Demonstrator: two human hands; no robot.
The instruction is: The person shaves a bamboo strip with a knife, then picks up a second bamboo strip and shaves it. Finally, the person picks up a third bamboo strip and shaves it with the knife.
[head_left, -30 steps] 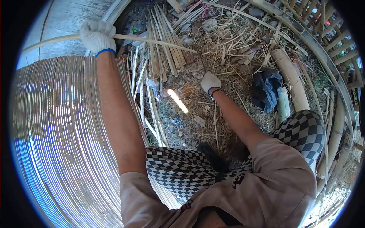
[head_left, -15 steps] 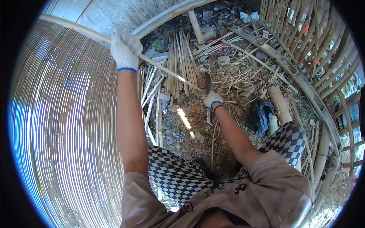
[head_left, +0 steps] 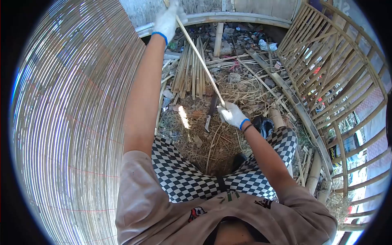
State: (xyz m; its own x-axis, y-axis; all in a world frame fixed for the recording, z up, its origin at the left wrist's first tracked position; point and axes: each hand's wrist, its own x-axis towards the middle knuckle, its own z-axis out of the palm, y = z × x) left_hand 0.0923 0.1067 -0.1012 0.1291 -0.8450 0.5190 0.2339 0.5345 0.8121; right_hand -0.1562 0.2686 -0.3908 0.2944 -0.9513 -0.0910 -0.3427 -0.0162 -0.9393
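A long, thin bamboo strip (head_left: 200,59) slants from the top of the view down toward my lap. My left hand (head_left: 169,21), in a white glove and slightly blurred, is closed round its upper part with the arm stretched far forward. My right hand (head_left: 233,114), gloved too, grips the strip's lower end above the littered ground. Just left of that hand, a knife (head_left: 212,107) with a dark blade and a pale handle lies on the ground. Farther forward, a bundle of split bamboo strips (head_left: 191,69) rests on the ground.
A screen of thin slats (head_left: 81,122) rises along the left. On the right stands a bamboo lattice (head_left: 326,69), with a split bamboo pole (head_left: 281,85) along its foot. Shavings (head_left: 249,92) and a black plastic bag (head_left: 263,125) lie near my right knee.
The view has turned left. The strip has swung to a steeper slant, with my left hand farther forward. My right hand has moved off the knife, which now shows uncovered.
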